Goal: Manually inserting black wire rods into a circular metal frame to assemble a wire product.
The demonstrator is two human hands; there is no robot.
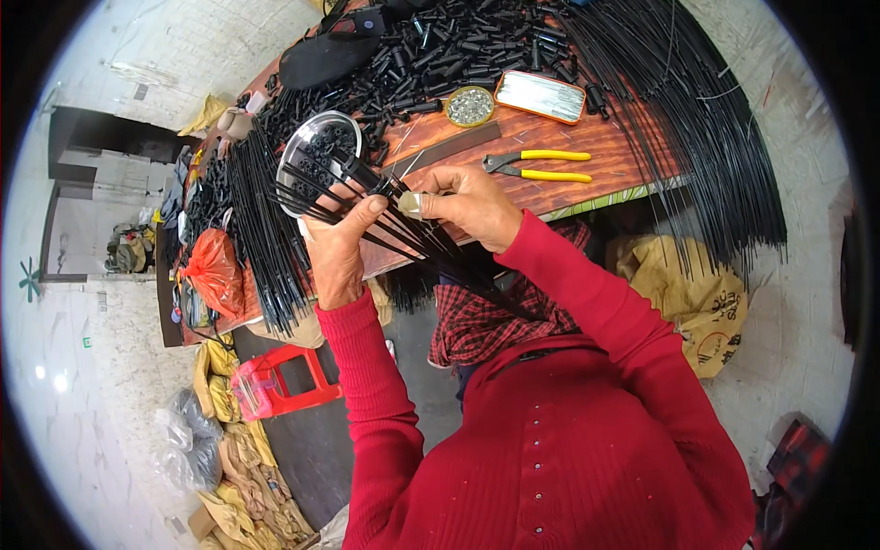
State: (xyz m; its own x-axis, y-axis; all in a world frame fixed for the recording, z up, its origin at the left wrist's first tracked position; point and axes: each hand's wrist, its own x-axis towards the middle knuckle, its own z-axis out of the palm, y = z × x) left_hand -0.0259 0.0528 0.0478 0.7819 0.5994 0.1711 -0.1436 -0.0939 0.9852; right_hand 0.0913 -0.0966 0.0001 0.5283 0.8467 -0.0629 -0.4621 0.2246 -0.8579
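My left hand [341, 240] is closed around a bundle of thin black umbrella ribs [431, 252]. They fan out from a black plastic tube-shaped hub [360, 171] that stands up between thumb and fingers. Right beside it, my right hand [478, 206] has its thumb and fingers pinched together at the hub's edge. Tan wrapping covers a fingertip there, and whatever is in the pinch is too small to make out. Behind my left hand, a clear round bowl [291, 151] holds small black parts.
End-cutting pliers [550, 166] with yellow handles lie on the wooden table [458, 240]. A tin of thin metal pins [541, 96] and a round tin of small metal pieces [470, 106] stand behind. Black tubes [458, 46] are heaped farther back; long black rods [697, 137] overhang the right edge.
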